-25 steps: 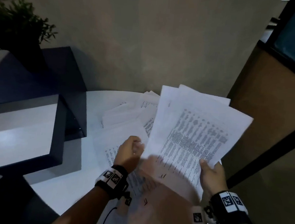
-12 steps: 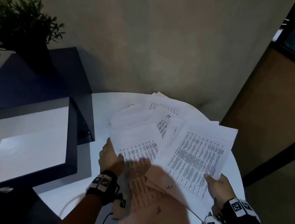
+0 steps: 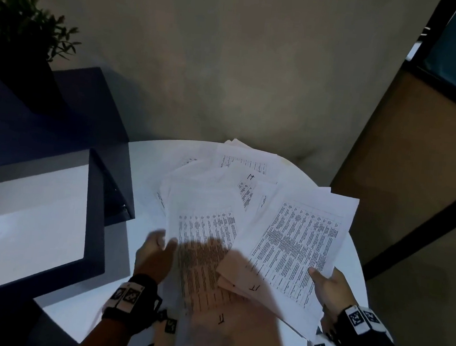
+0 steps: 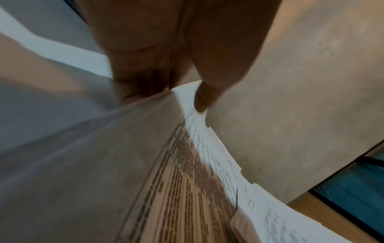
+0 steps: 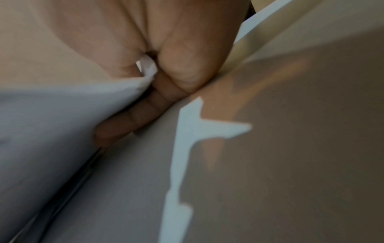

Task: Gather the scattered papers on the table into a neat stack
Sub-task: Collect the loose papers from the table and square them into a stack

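Papers point(image 3: 247, 190): who grips what?
The right hand point(image 3: 327, 285) pinches the near corner of a fanned bundle point(image 3: 298, 241), thumb on top. The left hand point(image 3: 155, 251) pinches the edge of a printed sheet point(image 3: 206, 225). Both are raised over the rest, which lie spread on the round white table point(image 3: 145, 166).
How to do this step well?
I'd slide that sheet under the bundle, loosen slightly, then tap the edges square on the table.

White round table point(image 3: 147, 163), overlapping papers point(image 3: 238, 168)
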A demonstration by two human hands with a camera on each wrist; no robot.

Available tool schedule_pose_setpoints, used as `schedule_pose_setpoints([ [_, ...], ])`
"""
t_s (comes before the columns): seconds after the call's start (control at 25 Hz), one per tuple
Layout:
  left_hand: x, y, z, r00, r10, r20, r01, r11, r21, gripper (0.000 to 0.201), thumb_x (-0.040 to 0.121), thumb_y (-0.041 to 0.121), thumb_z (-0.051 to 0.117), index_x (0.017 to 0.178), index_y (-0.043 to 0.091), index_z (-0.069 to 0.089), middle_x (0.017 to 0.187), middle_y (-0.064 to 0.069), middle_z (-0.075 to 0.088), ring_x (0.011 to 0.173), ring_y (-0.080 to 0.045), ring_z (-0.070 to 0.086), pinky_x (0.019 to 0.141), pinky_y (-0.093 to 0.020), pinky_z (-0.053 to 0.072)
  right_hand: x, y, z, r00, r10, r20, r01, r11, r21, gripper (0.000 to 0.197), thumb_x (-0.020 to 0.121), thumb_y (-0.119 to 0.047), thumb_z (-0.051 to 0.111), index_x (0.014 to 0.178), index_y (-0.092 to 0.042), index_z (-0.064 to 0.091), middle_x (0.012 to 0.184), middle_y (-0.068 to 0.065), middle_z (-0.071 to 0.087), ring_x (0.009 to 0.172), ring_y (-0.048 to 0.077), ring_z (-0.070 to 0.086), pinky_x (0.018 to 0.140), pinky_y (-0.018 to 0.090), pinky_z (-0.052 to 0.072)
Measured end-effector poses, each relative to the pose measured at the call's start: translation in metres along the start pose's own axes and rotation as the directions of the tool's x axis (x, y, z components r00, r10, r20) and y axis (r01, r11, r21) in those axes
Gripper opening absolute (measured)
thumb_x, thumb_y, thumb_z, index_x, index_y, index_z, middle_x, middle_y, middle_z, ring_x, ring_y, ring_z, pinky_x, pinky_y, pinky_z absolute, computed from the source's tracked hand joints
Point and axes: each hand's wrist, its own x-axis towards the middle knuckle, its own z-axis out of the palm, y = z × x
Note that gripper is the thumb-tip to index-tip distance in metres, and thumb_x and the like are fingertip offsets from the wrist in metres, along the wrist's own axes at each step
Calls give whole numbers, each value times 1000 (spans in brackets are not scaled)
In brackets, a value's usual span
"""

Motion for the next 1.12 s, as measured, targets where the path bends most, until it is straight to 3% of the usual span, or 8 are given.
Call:
schedule_pose_setpoints([
  [0.12, -3, 0, 0, 989, 73, 132, -88, 990, 111, 22, 88, 29, 58, 88, 8, 59, 86, -5, 63, 85, -30, 58, 73, -34, 46, 7, 7, 3, 1000, -2, 3, 2, 1000, -6, 66, 94, -37, 63, 147, -5, 39, 151, 15, 47, 137, 37, 45, 112, 50, 37],
  [0.24, -3, 4, 1, 988, 148, 35, -148, 989, 5, 11, 95, 21, 59, 104, 16, 58, 97, -2, 64, 91, -25, 59, 79, -30, 43, 7, 8, 3, 999, -24, 22, 24, 1000, 14, 64, 94, -36, 62, 147, -6, 40, 149, 14, 50, 136, 36, 46, 111, 48, 37],
  [0.4, -3, 1, 7, 983, 118, 144, -126, 991, 46, 12, 91, 12, 60, 100, 19, 59, 93, -4, 68, 94, -31, 65, 74, -30, 50, 2, 2, 1, 999, 1, 33, -1, 1000, 7, 66, 94, -37, 63, 147, -7, 39, 147, 9, 51, 136, 35, 47, 111, 47, 38],
  [0.6, 10, 42, -30, 929, 227, -292, -285, 942, -176, 24, 92, 20, 58, 115, 14, 61, 103, -8, 67, 96, -27, 62, 85, -34, 46, 1, 3, 1, 998, -25, 53, 24, 1000, 4, 57, 91, -42, 63, 138, -11, 50, 139, 9, 60, 123, 32, 58, 106, 47, 44],
  [0.72, 11, 92, -38, 889, 183, -419, -376, 814, -443, 27, 94, 18, 61, 120, 9, 63, 105, -4, 67, 96, -20, 64, 81, -27, 48, -7, -4, -4, 996, -12, 93, 8, 999, 39, 25, 99, -26, 58, 121, -15, 52, 122, 9, 63, 104, 27, 57, 92, 36, 44],
  [0.84, 4, 117, 4, 929, 264, -261, -357, 827, -434, 29, 91, 19, 67, 115, 3, 66, 108, -4, 68, 100, -17, 64, 80, -23, 48, -16, -12, -5, 987, -54, 154, 51, 998, 21, 30, 97, -28, 61, 120, -11, 52, 116, 8, 63, 101, 26, 57, 87, 34, 42],
  [1.0, -8, 104, 84, 925, 348, 151, -321, 930, -178, 37, 84, 26, 75, 113, 4, 66, 111, -4, 68, 107, -24, 65, 80, -19, 44, 1, 0, -4, 971, 14, 240, -49, 989, 140, 50, 75, -50, 69, 113, -18, 70, 93, 17, 75, 75, 31, 65, 72, 41, 49],
  [1.12, -8, 87, 119, 889, 298, 347, -336, 940, 54, 50, 89, 23, 68, 133, 3, 52, 121, -12, 64, 117, -32, 60, 94, -24, 45, 5, 1, -10, 946, 129, 296, -248, 878, 410, 53, 85, -73, 52, 120, -36, 66, 115, 4, 73, 102, 35, 67, 99, 54, 48],
])
